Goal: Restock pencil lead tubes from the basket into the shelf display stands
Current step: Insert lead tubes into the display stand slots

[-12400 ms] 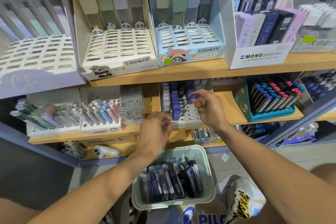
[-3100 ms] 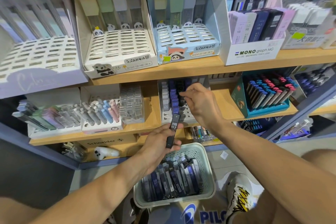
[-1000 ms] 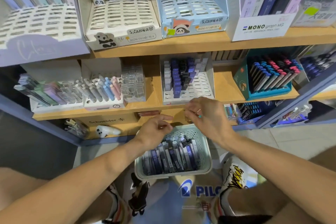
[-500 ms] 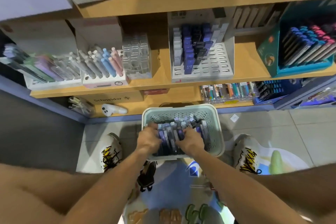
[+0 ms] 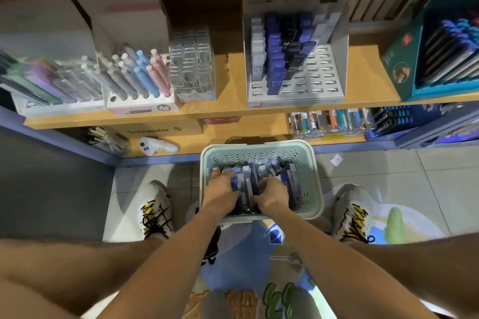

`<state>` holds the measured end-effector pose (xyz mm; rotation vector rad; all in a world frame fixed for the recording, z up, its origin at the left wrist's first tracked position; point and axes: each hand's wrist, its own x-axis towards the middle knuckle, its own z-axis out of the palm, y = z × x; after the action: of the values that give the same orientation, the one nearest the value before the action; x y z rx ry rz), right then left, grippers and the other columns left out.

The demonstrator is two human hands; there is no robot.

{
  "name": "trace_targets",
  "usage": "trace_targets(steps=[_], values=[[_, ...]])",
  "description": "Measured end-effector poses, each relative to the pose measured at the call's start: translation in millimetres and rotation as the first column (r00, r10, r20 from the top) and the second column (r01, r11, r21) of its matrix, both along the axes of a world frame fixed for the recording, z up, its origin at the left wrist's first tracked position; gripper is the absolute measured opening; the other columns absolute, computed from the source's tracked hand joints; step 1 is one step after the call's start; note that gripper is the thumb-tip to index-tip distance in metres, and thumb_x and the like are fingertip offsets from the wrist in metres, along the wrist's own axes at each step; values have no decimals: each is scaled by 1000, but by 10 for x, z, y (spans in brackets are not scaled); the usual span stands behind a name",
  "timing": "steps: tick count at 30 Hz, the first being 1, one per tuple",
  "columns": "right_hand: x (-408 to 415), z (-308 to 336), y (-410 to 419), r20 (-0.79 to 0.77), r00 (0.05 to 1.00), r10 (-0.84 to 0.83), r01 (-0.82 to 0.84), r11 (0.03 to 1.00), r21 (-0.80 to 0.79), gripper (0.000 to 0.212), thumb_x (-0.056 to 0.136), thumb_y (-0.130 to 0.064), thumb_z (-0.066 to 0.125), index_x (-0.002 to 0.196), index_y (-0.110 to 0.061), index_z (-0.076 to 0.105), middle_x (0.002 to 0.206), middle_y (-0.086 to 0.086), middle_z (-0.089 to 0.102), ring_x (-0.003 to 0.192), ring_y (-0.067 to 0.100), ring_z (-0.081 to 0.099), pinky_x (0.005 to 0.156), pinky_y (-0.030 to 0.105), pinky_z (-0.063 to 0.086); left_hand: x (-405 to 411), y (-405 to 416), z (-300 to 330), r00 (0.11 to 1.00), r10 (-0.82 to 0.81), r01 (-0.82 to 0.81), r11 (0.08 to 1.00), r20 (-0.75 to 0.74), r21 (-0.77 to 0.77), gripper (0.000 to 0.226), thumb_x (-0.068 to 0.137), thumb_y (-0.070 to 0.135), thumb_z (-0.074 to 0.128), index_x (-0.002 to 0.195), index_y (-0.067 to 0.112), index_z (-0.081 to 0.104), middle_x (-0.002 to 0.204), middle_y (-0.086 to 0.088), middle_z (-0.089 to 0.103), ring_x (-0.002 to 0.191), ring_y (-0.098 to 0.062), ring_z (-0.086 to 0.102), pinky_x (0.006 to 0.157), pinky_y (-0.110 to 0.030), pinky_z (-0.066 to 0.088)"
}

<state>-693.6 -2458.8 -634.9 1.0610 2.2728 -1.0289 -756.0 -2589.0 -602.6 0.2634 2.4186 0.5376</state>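
Shelves (image 5: pixel 233 109) of light wood fill the upper half of the head view, and a grey tiled floor (image 5: pixel 388 176) lies below them. On the middle shelf a white stand (image 5: pixel 324 72) with rows of slots holds grey, blue and black lead tubes at its left and back; its front and right slots show bare. Left of it stands a clear block of small boxes (image 5: pixel 191 65), then a white holder of pastel pens (image 5: pixel 137 75), then a tray of flat packs (image 5: pixel 51 83) at the far left. A teal box (image 5: pixel 399 70) of dark and blue pens sits at the right end of the same shelf. On the lowest shelf a brown Schneider carton (image 5: pixel 155 130) stands behind a small white ghost-shaped figure (image 5: pixel 155 146), and a row of coloured pens (image 5: pixel 329 122) lies to the right. A pale green perforated basket (image 5: pixel 315 181) sits on the floor between two white shoes (image 5: pixel 156 210) with yellow and black markings. Tubes (image 5: pixel 269 166) in blue, grey and black lie packed in it. Both hands are down inside the basket among the tubes. The left hand (image 5: pixel 220 189) has its fingers curled onto the tubes at the left side, and the right hand (image 5: pixel 272 193) has its fingers curled into the tubes near the middle; whether either one actually grips a tube I cannot tell, since the fingertips are buried and blurred.
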Motion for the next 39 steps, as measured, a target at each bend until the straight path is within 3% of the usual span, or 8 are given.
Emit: trace_targets(steps=[10, 16, 20, 23, 26, 30, 33, 39], values=[[-47, -68, -55, -18, 999, -33, 31, 997, -69, 51, 77, -37, 87, 116, -14, 63, 107, 5, 71, 101, 23, 67, 86, 37, 58, 29, -17, -105, 997, 66, -68, 994, 27, 83, 43, 90, 21, 78, 129, 30, 61, 128, -7, 49, 99, -20, 56, 89, -26, 44], [-14, -115, -1, -60, 991, -119, 107, 979, -176, 53, 68, -31, 94, 109, -16, 63, 99, 1, 72, 94, 18, 69, 87, 37, 60, 99, -39, -140, 995, 91, -96, 972, 35, 215, 37, 87, 15, 79, 111, 34, 58, 121, 0, 47, 90, -13, 53, 82, -23, 40], [-7, -118, 35, -54, 980, -189, 166, 942, -292, 50, 72, -11, 90, 111, -13, 60, 100, 6, 73, 93, 21, 70, 81, 34, 61, 132, -61, -190, 985, 160, -173, 932, 68, 320, 39, 86, 9, 79, 107, 31, 55, 91, 0, 59, 75, -15, 55, 69, -28, 49], [12, -100, 67, -54, 967, -247, 211, 907, -364, 50, 73, 1, 87, 112, -7, 57, 96, 9, 70, 84, 21, 68, 65, 25, 56, 153, -30, -168, 944, 292, -328, 889, 156, 320, 50, 87, 9, 80, 125, 26, 53, 92, 4, 65, 83, -14, 64, 71, -14, 51], [25, -93, 75, -70, 961, -267, 217, 889, -404, 50, 70, 0, 89, 108, -8, 58, 93, 8, 70, 84, 21, 68, 68, 26, 57, 143, 8, -169, 921, 337, -379, 891, 196, 249, 65, 84, 15, 85, 140, 20, 53, 118, -2, 70, 110, -20, 67, 97, -27, 52], [32, -106, 86, -81, 951, -298, 238, 874, -424, 48, 70, 0, 90, 107, -6, 60, 97, 10, 73, 92, 26, 72, 80, 36, 61, 132, 37, -143, 951, 252, -285, 939, 181, 191, 31, 86, 17, 84, 111, 16, 67, 100, -3, 70, 94, -18, 64, 85, -26, 51], [34, -89, 83, -84, 949, -304, 240, 869, -434, 46, 72, 2, 88, 108, -5, 60, 95, 9, 71, 90, 26, 71, 74, 30, 59, 148, 31, -148, 958, 238, -267, 945, 160, 189, 20, 87, 20, 83, 99, 15, 67, 91, -1, 68, 86, -15, 60, 75, -22, 45], [37, -97, 107, -35, 949, -313, 278, 884, -375, 39, 74, -1, 87, 102, -12, 64, 94, 6, 71, 91, 24, 71, 81, 37, 62, 129, 10, -166, 959, 202, -239, 953, 198, 188, 23, 91, 23, 78, 111, 17, 70, 97, -2, 75, 92, -19, 69, 81, -27, 52]])
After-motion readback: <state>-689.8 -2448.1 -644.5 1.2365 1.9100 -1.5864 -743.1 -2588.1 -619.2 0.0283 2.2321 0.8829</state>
